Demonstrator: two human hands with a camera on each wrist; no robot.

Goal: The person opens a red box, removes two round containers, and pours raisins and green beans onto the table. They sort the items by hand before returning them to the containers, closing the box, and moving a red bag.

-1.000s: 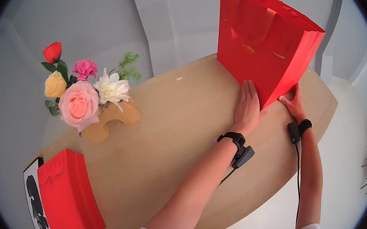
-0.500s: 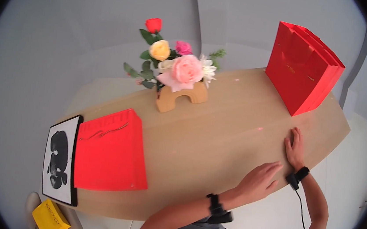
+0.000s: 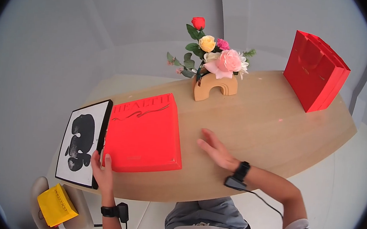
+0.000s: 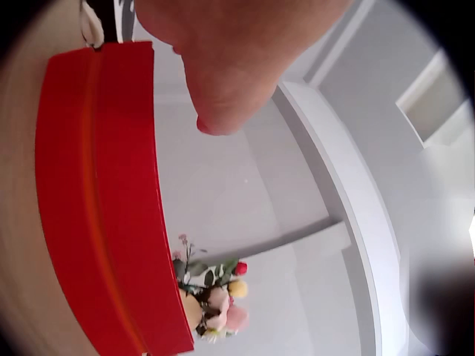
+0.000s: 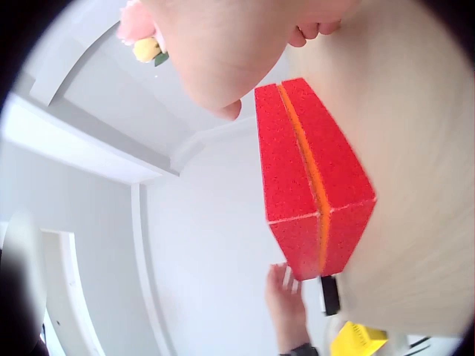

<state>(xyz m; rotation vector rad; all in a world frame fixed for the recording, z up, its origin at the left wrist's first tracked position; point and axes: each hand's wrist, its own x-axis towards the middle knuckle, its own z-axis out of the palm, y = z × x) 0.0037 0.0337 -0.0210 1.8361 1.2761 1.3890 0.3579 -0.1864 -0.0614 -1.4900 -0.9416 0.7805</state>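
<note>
A flat red box (image 3: 142, 132) with "HEALTH" lettering lies on the table, an orange seam running round its sides in the right wrist view. My left hand (image 3: 103, 175) is at its near left corner, fingers loosely extended where the box meets a black-framed picture (image 3: 81, 142). The thumb (image 4: 226, 96) shows above the box's side in the left wrist view. To the right of the box, my right hand (image 3: 217, 152) hovers over the table, thumb and fingers spread and holding nothing. A gap of bare tabletop separates it from the box.
Fake flowers (image 3: 224, 61) stand in a tan arch-shaped vase (image 3: 203, 90) behind the box. A tall red gift bag (image 3: 315, 74) is upright at the far right of the table (image 3: 253, 121). Below the left edge, a yellow bag (image 3: 56, 206) sits on a chair (image 3: 80, 219).
Both hands have left the red gift bag and moved left. The left hand is now at the red box, the right hand nearer to it. The head view has swung left.
</note>
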